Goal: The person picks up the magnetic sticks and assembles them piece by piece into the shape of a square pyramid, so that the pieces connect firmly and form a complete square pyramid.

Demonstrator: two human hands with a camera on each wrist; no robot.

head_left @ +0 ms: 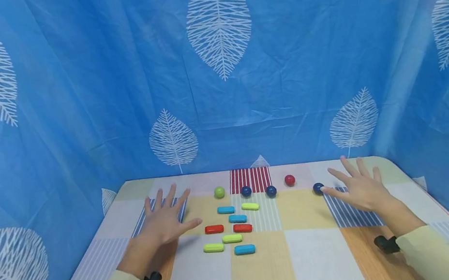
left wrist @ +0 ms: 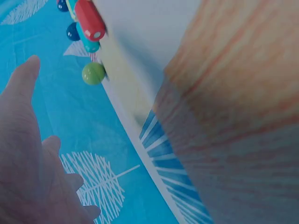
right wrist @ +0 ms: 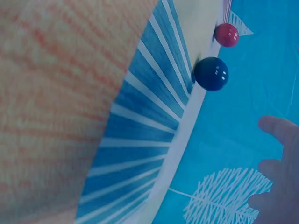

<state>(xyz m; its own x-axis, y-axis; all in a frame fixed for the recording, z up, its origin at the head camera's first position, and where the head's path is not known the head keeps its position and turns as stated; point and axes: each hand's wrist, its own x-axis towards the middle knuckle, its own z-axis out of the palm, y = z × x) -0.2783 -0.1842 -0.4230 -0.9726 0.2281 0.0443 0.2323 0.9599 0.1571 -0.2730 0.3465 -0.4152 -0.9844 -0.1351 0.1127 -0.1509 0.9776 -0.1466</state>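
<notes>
My left hand (head_left: pixel 164 222) is spread over the left of the table with its fingers straight and nothing in it. Its thumb points toward a red capsule-shaped block (head_left: pixel 214 229). On the right, my right hand (head_left: pixel 364 190) is likewise spread and holds nothing. The thumb tip of that hand overlaps the edge of a dark blue ball (head_left: pixel 318 188) in the head view; in the right wrist view the dark blue ball (right wrist: pixel 211 73) appears apart from the fingers. A green ball (head_left: pixel 219 192) lies at the back, right of my left hand. A red ball (head_left: pixel 289 180) sits farther back.
Between the hands lie several capsule-shaped blocks, among them a blue one (head_left: pixel 244 250), a yellow-green one (head_left: pixel 232 238) and another red one (head_left: pixel 243 228). Two more dark blue balls, one left (head_left: pixel 246 191) and one right (head_left: pixel 271 192), rest near the back edge. A blue leaf-patterned curtain (head_left: pixel 298 74) encloses the patchwork-covered table (head_left: pixel 322 256).
</notes>
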